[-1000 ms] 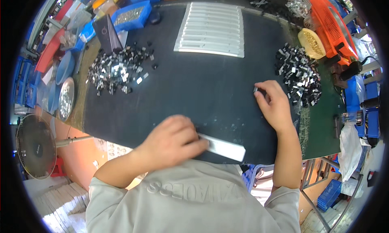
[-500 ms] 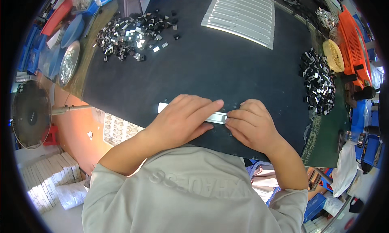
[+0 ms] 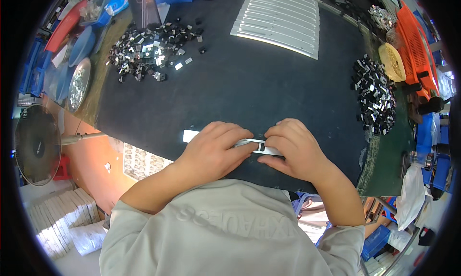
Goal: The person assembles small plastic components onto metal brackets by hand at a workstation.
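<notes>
A slim silvery metal channel strip [image 3: 190, 136] lies across the near part of the dark table, its left end sticking out beyond my left hand [image 3: 213, 145]. My left hand is closed over the strip, thumb and fingers along its edges. My right hand [image 3: 298, 149] pinches the strip near its right end, thumb below and fingers above. Between the two hands, a small dark piece [image 3: 261, 147] sits across the channel. The fingers hide part of it and much of the strip.
Black and silvery small parts [image 3: 153, 50] are heaped at the far left, with another pile [image 3: 375, 96] at the right edge. Several similar metal strips [image 3: 278, 21] lie side by side at the back. A yellow bowl [image 3: 392, 62] and an orange basket [image 3: 417, 50] stand far right.
The right hand has shifted slightly left over the strip, and its fingers have closed further around it. A dark piece now shows in the channel between the hands. The view has shifted a little.
</notes>
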Tool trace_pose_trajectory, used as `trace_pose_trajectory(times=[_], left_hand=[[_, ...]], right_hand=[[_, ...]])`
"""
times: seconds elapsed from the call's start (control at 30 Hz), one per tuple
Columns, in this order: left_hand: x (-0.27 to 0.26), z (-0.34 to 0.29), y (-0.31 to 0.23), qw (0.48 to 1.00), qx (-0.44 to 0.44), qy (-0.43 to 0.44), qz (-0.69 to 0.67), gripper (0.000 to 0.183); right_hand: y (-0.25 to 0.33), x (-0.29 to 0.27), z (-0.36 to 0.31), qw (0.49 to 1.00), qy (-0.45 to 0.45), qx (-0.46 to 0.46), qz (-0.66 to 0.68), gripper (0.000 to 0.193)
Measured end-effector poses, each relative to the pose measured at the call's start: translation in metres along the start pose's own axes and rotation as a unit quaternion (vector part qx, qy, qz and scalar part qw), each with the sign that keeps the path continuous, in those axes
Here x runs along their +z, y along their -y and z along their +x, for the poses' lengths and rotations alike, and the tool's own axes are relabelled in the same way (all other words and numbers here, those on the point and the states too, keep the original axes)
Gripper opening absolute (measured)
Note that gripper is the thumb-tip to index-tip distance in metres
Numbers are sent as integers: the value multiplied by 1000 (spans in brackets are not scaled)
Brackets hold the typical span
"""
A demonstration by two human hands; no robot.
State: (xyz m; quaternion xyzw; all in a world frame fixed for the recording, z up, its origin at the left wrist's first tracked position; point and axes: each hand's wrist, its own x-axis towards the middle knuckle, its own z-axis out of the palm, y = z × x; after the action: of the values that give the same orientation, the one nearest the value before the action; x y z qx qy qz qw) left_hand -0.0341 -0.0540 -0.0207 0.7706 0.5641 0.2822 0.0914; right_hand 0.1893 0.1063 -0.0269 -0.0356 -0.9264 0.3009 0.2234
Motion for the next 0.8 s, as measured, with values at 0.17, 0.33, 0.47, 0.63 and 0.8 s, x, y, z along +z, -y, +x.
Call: trace_pose_trajectory(times=[0.17,0.33,0.47,0.63,0.8], left_hand=[[-1,-3,1,1000,5,2,11,43],[-2,-2,1,1000,4,20,18,45],[0,-2,1,999,3,27,27,46],[0,-1,1,999,0,32,27,47],[-1,1,1,999,3,32,32,48]], right_hand=[[-1,4,4,1000,7,-1,2,38],[-2,4,3,1000,17,6,6,38],[-2,3,2,1000,17,10,5,38],[0,2,1,1000,11,13,7,39],[-2,1,2,1000,13,17,6,40]])
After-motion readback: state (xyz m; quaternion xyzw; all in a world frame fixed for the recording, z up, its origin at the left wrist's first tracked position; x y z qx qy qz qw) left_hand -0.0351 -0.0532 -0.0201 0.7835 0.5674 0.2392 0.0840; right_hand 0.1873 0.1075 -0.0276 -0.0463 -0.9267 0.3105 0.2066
